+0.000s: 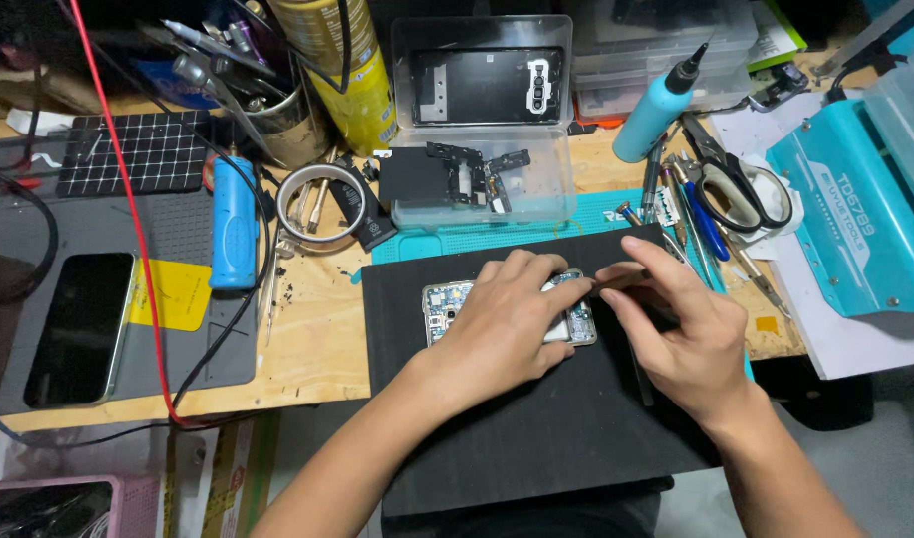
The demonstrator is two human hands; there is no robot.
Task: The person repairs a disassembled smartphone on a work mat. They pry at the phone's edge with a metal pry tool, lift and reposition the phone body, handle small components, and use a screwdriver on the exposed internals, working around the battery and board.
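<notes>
On the black mat (pixel 536 438), the left hand (pixel 507 324) lies flat, fingers spread, pressing the opened phone (pixel 447 304), whose long axis runs left-right. Beside it, the right hand (pixel 681 334) pinches a thin tool (pixel 616 280) touching the phone's right end.

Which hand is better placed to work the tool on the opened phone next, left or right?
Right. The right hand already pinches the thin tool, its tip at the opened phone. The left hand lies flat across the phone, pinning it to the black mat.
</notes>
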